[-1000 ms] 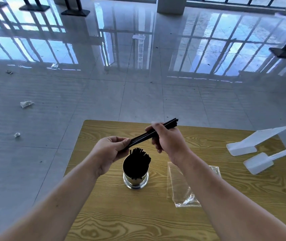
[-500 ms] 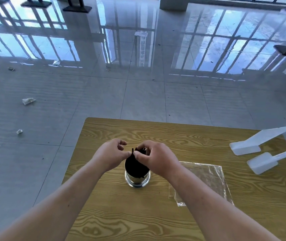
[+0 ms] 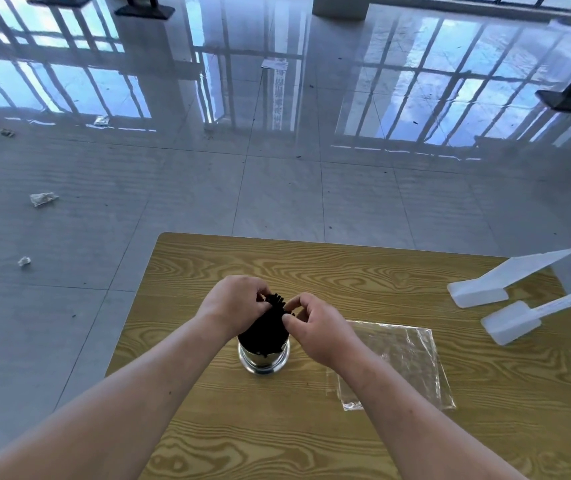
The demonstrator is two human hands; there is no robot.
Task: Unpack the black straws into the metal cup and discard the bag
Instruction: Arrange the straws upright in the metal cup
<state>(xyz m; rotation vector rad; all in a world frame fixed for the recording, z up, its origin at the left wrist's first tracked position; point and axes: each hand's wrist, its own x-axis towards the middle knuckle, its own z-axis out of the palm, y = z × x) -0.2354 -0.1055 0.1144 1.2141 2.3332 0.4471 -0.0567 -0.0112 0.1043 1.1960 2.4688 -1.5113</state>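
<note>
A shiny metal cup (image 3: 264, 361) stands on the wooden table (image 3: 312, 271), filled with a bunch of black straws (image 3: 270, 327) that stick up out of it. My left hand (image 3: 234, 304) cups the straw tops from the left, fingers curled against them. From the right, my right hand (image 3: 315, 327) pinches the same straw tops with thumb and fingertips. The empty clear plastic bag (image 3: 402, 358) lies flat on the table just right of the cup, partly under my right forearm.
Two white plastic wedge-shaped pieces (image 3: 492, 282) (image 3: 519, 320) lie near the table's right edge. Beyond the table is a glossy tiled floor with scraps of litter (image 3: 43, 199) at the left and dark stand bases along the back.
A second ago my hands held a bundle of straws tilted above the cup. That bundle now stands in the cup, and both hands have come down around the straw tops.
</note>
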